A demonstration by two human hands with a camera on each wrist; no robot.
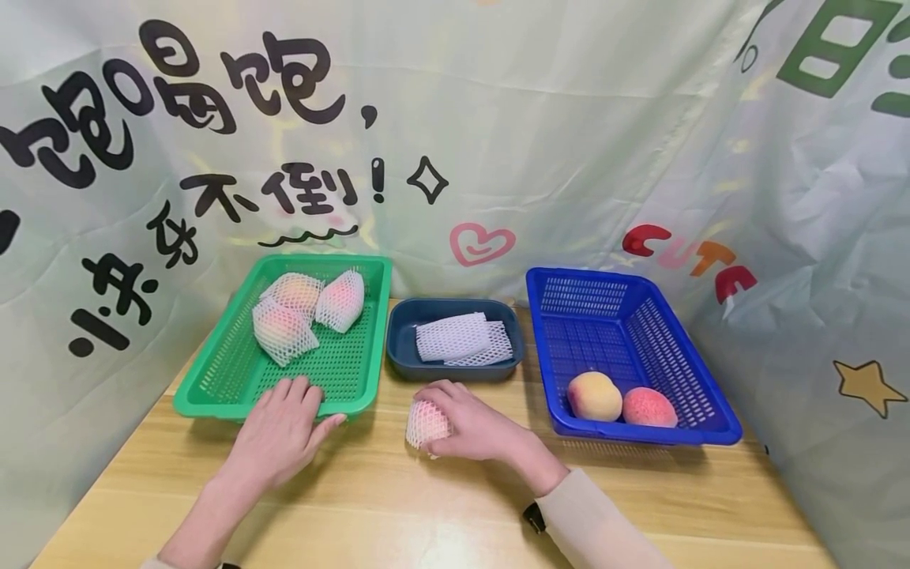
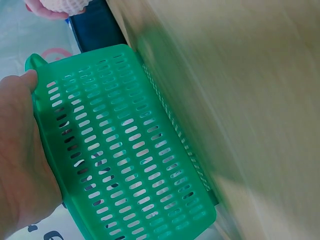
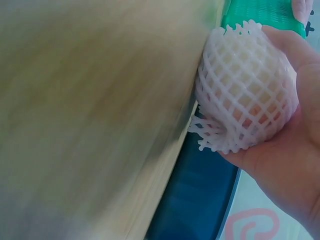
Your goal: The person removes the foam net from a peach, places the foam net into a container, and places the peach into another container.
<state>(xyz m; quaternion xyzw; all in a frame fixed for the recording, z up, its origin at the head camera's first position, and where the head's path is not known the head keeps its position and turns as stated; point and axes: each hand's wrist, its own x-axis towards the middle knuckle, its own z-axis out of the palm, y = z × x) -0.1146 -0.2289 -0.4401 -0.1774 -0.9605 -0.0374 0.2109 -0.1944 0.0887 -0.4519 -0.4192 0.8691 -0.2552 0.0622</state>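
Observation:
A peach in a white foam net (image 1: pixel 429 425) is gripped by my right hand (image 1: pixel 465 423), in front of the dark blue tray; the right wrist view shows the netted peach (image 3: pixel 245 90) between thumb and fingers. My left hand (image 1: pixel 284 431) rests on the front rim of the green basket (image 1: pixel 213 409), fingers over the edge. In the left wrist view the thumb lies against the rim of the basket (image 2: pixel 125 135). Inside that basket sit three netted peaches (image 1: pixel 284 325), grouped toward the back.
The dark blue tray (image 1: pixel 405 367) holds flat white foam nets (image 1: pixel 455 338). At the right, a blue basket (image 1: pixel 640 433) contains a yellowish peach (image 1: pixel 594 396) and a pinker peach (image 1: pixel 650 407) near its front wall. A printed cloth (image 1: pixel 569 118) hangs behind the wooden table (image 1: pixel 398 514).

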